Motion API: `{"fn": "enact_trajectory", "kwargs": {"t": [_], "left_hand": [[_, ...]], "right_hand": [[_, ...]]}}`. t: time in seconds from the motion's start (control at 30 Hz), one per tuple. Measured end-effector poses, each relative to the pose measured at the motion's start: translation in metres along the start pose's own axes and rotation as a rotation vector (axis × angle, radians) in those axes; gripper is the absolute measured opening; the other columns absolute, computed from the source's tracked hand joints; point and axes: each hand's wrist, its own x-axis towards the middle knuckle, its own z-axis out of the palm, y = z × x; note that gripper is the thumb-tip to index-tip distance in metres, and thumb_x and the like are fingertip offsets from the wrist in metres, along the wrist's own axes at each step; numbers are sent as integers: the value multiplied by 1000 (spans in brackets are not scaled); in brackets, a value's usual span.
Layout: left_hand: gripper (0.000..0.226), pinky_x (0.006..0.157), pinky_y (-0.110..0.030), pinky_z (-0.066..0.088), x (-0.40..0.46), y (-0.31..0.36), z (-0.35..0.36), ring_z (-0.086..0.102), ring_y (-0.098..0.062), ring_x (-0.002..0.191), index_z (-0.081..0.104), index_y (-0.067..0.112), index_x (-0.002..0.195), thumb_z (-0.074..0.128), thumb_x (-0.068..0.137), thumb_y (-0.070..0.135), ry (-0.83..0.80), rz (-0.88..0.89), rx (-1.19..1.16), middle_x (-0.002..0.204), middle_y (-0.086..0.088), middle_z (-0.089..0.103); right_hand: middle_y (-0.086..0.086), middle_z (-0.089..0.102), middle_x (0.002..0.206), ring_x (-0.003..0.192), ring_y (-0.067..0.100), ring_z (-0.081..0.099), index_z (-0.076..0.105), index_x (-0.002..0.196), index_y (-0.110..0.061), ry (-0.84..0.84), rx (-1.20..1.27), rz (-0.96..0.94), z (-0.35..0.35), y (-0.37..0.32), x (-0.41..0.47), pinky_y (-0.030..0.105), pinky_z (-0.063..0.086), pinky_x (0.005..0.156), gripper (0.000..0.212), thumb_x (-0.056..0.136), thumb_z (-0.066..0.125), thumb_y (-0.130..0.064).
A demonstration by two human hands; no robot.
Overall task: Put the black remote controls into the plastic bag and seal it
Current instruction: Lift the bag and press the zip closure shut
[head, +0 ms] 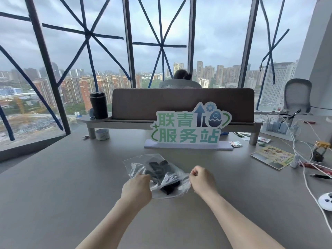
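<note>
We are pinching the near edge of the plastic bag (pixel 142 164) with both hands: our left hand (pixel 137 188) is closing on the bag's left end, its fingertips hidden under the knuckles and the crumpled film, and our right hand (pixel 201 177) is curling into a loose fist on the bag's right end, thumb and forefinger pressed together on the plastic. The bag is lying on the grey surface (pixel 62 186) between and just beyond our hands, and the black remote controls (pixel 162 174) are sitting inside it, though we are seeing them only as dark blocks through glare and wrinkles, so we cannot count them or say how they are stacked. One dark end is showing near our left hand, and we cannot tell whether it is poking out of the mouth or is still under film. Whether the bag's closure is pressed shut is also unclear, since the edge is bunched between our hands. Beyond our hands a green and white sign (pixel 188 128) is standing on the surface, in front of a brown divider panel (pixel 179 103). Far to the right of our right hand, white cables (pixel 305 169) are trailing across the surface, and a white controller (pixel 326 201) is being cut off by the frame edge.
</note>
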Motion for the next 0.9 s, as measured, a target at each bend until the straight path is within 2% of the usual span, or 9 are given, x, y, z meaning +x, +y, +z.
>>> {"fn": "enact_trajectory", "kwargs": {"t": [0.07, 0.17, 0.27, 0.33, 0.43, 0.57, 0.73, 0.8, 0.9], "left_hand": [[49, 69, -35, 55, 5, -4, -15, 67, -31, 86, 66, 31, 106, 44, 71, 4, 50, -40, -227, 106, -5, 67], [25, 54, -40, 60, 16, 2, -64, 67, -23, 49, 70, 11, 85, 53, 75, -5, 196, -75, -753, 81, -12, 69], [6, 48, -26, 57, 24, 9, -128, 62, -12, 44, 66, 2, 77, 66, 77, -5, 319, 17, -1008, 73, -12, 65], [7, 47, -20, 55, 29, 14, -160, 63, -11, 46, 67, 3, 75, 70, 75, -3, 317, 64, -1127, 69, -11, 65], [9, 54, -20, 55, 34, 18, -178, 65, -15, 55, 71, 6, 74, 70, 75, -3, 273, 91, -1193, 73, -12, 67], [12, 66, -22, 58, 35, 24, -170, 64, -18, 64, 75, 8, 71, 68, 75, -1, 219, 101, -1221, 78, -14, 71], [26, 75, -16, 54, 30, 25, -148, 65, -12, 75, 75, 13, 88, 73, 70, -6, 81, 223, -1112, 81, -4, 73], [27, 68, -15, 54, 29, 25, -138, 63, -7, 65, 75, 18, 81, 72, 70, -7, 150, 227, -1024, 67, 6, 71], [14, 53, -25, 52, 28, 25, -125, 57, -12, 52, 75, 16, 68, 71, 75, 4, 260, 156, -929, 59, -7, 68]], "right_hand": [[1, 69, 67, 64, 26, 65, 63, 77, -11, 14, 22, -38, -10, -8, -3, 32, 48, 59, 13, 84, 52, -12], [2, 67, 69, 64, 24, 61, 67, 79, -11, 89, 198, -83, -48, -40, -3, 28, 46, 57, 10, 84, 58, -10], [2, 66, 59, 43, 14, 51, 71, 73, -8, 169, 430, -138, -109, -86, 1, 25, 41, 46, 12, 81, 61, -8], [2, 63, 56, 35, 12, 44, 72, 73, -4, 143, 511, -160, -145, -110, 2, 23, 38, 42, 12, 80, 64, -8], [9, 60, 59, 35, 12, 40, 74, 78, 4, 90, 570, -139, -178, -123, 4, 20, 34, 36, 14, 81, 69, -9], [14, 61, 62, 39, 15, 39, 77, 77, 6, 45, 480, -105, -192, -115, 2, 22, 36, 38, 18, 79, 70, -10], [14, 55, 59, 38, 17, 34, 73, 77, 14, -17, 366, -127, -200, -105, -10, 20, 30, 37, 17, 80, 67, -2], [15, 51, 57, 38, 17, 32, 70, 76, 18, -32, 337, -119, -203, -104, -13, 20, 29, 37, 19, 77, 67, -1], [13, 46, 53, 38, 18, 32, 66, 69, 18, -27, 266, -117, -210, -104, -19, 22, 31, 39, 20, 74, 66, -1]]}}
